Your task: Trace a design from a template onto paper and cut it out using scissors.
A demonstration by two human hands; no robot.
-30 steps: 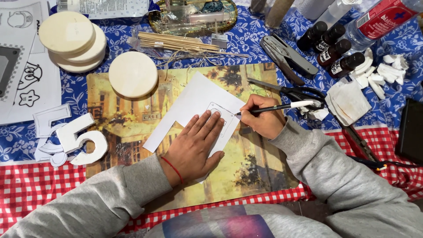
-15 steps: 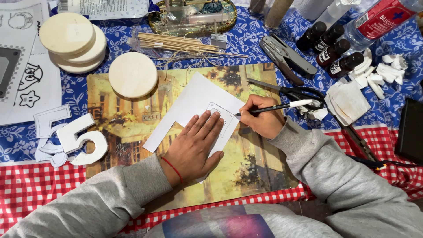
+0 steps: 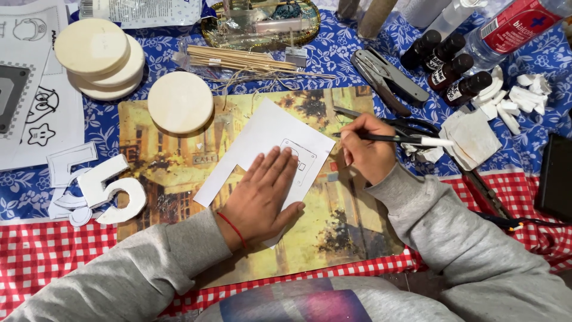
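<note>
The left hand [image 3: 262,197] lies flat, fingers spread, palm down on a white sheet of paper [image 3: 262,134] that has a notch cut out of its lower left side. The paper rests tilted on a painted placemat [image 3: 333,238] showing a street scene, which lies near the front edge of the counter, partly on the blue floral cloth [image 3: 333,59] and partly on the red checked cloth [image 3: 42,250]. A small outlined drawing [image 3: 301,161] sits on the paper just beside the left fingertips.

The right hand [image 3: 366,149] has its grip closed around a thin black pen [image 3: 393,138] with a white end, the tip pointing left, just beside the right edge of the paper near the drawing.

A round wooden disc [image 3: 180,102] sits on the placemat's back left corner; a stack of similar discs [image 3: 98,56] lies further toward the counter's back left. White cut-out numerals [image 3: 113,191] lie beside the placemat's left edge. Black scissors [image 3: 411,124] lie just behind the right hand, a bundle of wooden sticks [image 3: 244,58] behind the placemat, and four small dark bottles [image 3: 444,62] toward the back right corner, with white scraps [image 3: 524,98] near them.
</note>
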